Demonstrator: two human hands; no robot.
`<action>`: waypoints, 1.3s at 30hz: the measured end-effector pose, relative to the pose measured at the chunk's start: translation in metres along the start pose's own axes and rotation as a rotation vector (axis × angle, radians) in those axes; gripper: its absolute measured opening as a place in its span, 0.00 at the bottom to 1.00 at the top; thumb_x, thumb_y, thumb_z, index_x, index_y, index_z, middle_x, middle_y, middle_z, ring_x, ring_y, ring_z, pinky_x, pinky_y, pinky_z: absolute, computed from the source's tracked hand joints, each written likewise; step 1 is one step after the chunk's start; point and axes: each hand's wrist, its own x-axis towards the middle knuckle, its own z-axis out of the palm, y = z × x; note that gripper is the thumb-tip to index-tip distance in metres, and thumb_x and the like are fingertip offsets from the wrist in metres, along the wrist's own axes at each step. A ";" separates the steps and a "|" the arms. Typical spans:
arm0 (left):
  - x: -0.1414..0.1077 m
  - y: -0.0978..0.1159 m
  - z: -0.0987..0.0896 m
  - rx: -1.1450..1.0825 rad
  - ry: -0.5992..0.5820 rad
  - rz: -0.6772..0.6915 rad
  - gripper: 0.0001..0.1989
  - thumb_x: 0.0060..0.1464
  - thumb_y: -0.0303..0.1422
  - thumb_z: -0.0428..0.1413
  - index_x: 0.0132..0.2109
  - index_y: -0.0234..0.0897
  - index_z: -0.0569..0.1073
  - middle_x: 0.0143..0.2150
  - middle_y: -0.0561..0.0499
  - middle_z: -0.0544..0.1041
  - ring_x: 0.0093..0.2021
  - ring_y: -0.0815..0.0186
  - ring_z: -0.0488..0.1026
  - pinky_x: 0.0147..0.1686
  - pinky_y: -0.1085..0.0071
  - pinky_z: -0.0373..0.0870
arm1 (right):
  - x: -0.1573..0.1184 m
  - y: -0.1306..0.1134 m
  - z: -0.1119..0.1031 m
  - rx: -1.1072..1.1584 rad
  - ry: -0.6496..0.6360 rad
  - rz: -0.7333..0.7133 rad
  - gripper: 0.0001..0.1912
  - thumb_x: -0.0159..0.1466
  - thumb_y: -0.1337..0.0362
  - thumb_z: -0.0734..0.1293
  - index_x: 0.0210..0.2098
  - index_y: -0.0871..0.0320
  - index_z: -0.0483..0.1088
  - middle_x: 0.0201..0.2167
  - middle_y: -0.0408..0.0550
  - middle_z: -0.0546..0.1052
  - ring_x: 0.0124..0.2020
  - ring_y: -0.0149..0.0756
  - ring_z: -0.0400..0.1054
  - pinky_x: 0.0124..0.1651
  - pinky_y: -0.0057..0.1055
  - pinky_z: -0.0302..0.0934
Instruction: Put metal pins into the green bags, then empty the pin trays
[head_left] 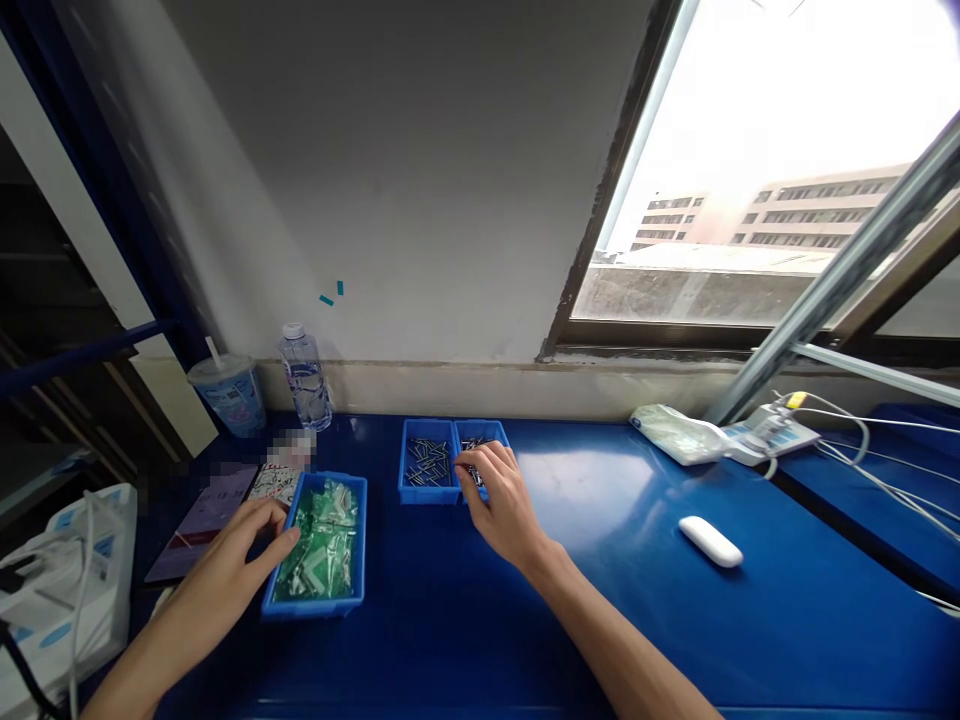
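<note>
My left hand (251, 545) is at the left wall of a blue bin (361, 550), fingers apart, with nothing in it. Inside that bin lie green and clear plastic packets (322, 545). Behind and to the right stand two small blue bins side by side; the left one (430, 496) contains many dark metal screws (429, 462). Over the right small bin (491, 430) is my right hand (499, 495), its fingers bent down and together over the metal pieces. Whatever its fingertips hold is too small to make out.
A lidded cup (231, 395) and a water bottle (306, 380) stand by the wall at back left. A white oval object (710, 541), a plastic packet (679, 434) and a cabled power strip (772, 432) are at right; another strip (105, 570) is far left.
</note>
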 end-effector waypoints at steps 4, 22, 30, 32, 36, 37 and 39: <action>-0.012 0.020 0.002 0.001 0.028 0.032 0.21 0.65 0.55 0.49 0.35 0.43 0.65 0.43 0.49 0.72 0.45 0.57 0.73 0.44 0.66 0.72 | 0.000 0.001 0.000 -0.010 -0.001 0.002 0.07 0.76 0.68 0.60 0.42 0.53 0.68 0.37 0.46 0.79 0.40 0.41 0.68 0.46 0.41 0.60; -0.019 0.086 0.051 0.020 0.035 0.081 0.16 0.66 0.51 0.51 0.42 0.44 0.69 0.50 0.45 0.68 0.33 0.62 0.73 0.20 0.70 0.65 | 0.000 0.001 -0.001 -0.014 -0.039 -0.032 0.07 0.77 0.67 0.60 0.43 0.53 0.69 0.37 0.48 0.78 0.40 0.42 0.67 0.46 0.40 0.62; -0.016 0.088 0.046 0.066 0.032 0.050 0.15 0.65 0.49 0.52 0.42 0.44 0.70 0.52 0.45 0.68 0.40 0.58 0.76 0.25 0.69 0.69 | 0.008 -0.014 -0.025 0.231 -0.189 -0.010 0.15 0.79 0.57 0.58 0.40 0.55 0.71 0.33 0.48 0.76 0.34 0.38 0.68 0.39 0.36 0.63; -0.015 0.087 0.042 0.096 0.041 0.056 0.14 0.64 0.49 0.53 0.42 0.43 0.71 0.52 0.45 0.69 0.36 0.60 0.75 0.25 0.69 0.69 | 0.012 -0.029 -0.046 0.342 -0.369 0.017 0.17 0.75 0.48 0.64 0.41 0.55 0.73 0.33 0.46 0.76 0.34 0.37 0.68 0.37 0.34 0.64; -0.013 0.088 0.038 0.129 0.012 0.055 0.15 0.62 0.49 0.53 0.41 0.43 0.70 0.53 0.46 0.68 0.27 0.67 0.71 0.23 0.68 0.68 | -0.008 -0.056 -0.086 0.280 -0.774 -0.092 0.32 0.59 0.42 0.78 0.55 0.51 0.73 0.47 0.50 0.79 0.46 0.44 0.72 0.50 0.40 0.70; -0.012 0.089 0.038 0.129 -0.002 0.046 0.15 0.62 0.50 0.53 0.42 0.43 0.70 0.53 0.47 0.68 0.26 0.67 0.70 0.23 0.68 0.69 | -0.022 -0.060 -0.091 0.207 -0.815 -0.129 0.37 0.57 0.43 0.80 0.60 0.49 0.71 0.53 0.53 0.77 0.50 0.48 0.71 0.50 0.42 0.71; -0.012 0.092 0.037 0.129 -0.018 0.027 0.16 0.62 0.50 0.52 0.42 0.43 0.70 0.54 0.47 0.68 0.26 0.68 0.70 0.23 0.68 0.69 | -0.062 -0.066 -0.092 0.079 -0.807 -0.160 0.41 0.55 0.43 0.81 0.63 0.47 0.70 0.60 0.55 0.75 0.56 0.55 0.70 0.53 0.47 0.71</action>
